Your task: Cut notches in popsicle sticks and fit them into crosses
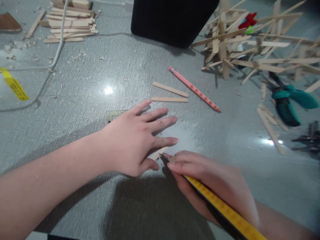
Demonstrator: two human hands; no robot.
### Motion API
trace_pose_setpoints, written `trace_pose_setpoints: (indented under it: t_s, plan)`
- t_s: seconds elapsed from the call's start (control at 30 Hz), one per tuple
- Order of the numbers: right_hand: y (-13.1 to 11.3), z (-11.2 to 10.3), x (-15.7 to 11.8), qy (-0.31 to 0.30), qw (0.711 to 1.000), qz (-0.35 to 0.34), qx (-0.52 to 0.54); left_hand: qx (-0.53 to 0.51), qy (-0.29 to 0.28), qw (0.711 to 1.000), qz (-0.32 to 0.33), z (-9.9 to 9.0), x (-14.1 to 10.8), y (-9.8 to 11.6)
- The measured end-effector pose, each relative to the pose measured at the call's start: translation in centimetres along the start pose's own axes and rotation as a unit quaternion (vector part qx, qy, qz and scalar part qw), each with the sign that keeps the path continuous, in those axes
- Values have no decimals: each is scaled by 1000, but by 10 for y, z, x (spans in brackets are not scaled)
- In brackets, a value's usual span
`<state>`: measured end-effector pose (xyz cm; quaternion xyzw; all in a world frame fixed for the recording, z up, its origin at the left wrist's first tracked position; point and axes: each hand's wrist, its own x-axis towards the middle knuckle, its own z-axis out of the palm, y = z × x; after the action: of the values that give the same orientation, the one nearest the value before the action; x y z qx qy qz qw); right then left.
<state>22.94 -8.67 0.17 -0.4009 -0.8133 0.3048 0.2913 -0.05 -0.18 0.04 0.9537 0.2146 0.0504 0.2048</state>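
Note:
My left hand (140, 140) lies flat with its fingers spread, mostly covering a wooden craft stick (157, 154) on the table. Part of that stick shows between the thumb and the little-side fingers. In my right hand (212, 181) is a yellow and black utility knife (225, 210), gripped like a pen, its tip at the stick beside my left thumb. Two more craft sticks (170, 89) lie just beyond my left fingertips. To their right rests a pink pencil (193, 88). A pale translucent strip (115, 115) pokes out from behind my left hand.
A pile of craft sticks (71, 23) sits at the back left, near a white cable (62, 36). At the back stands a black box (172, 20). A lattice of joined sticks (250, 46) fills the back right, with teal-handled pliers (286, 103) below it. Wood bits are scattered about.

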Motion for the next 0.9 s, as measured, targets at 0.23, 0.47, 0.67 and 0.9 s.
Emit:
trace_pose_setpoints:
  t_s: [0.23, 0.47, 0.67, 0.9]
  plan:
    - [3, -4, 3, 41, 999, 11, 24, 3, -19, 1000, -6, 2, 0, -3]
    - [-1, 1, 4, -8, 1000, -21, 7, 3, -11, 1000, 2, 4, 0, -3]
    - [-1, -1, 7, -24, 999, -23, 3, 0, -3, 1000, 10, 5, 0, -4]
    - [-6, 2, 5, -20, 999, -25, 12, -2, -5, 1000, 13, 4, 1, -4]
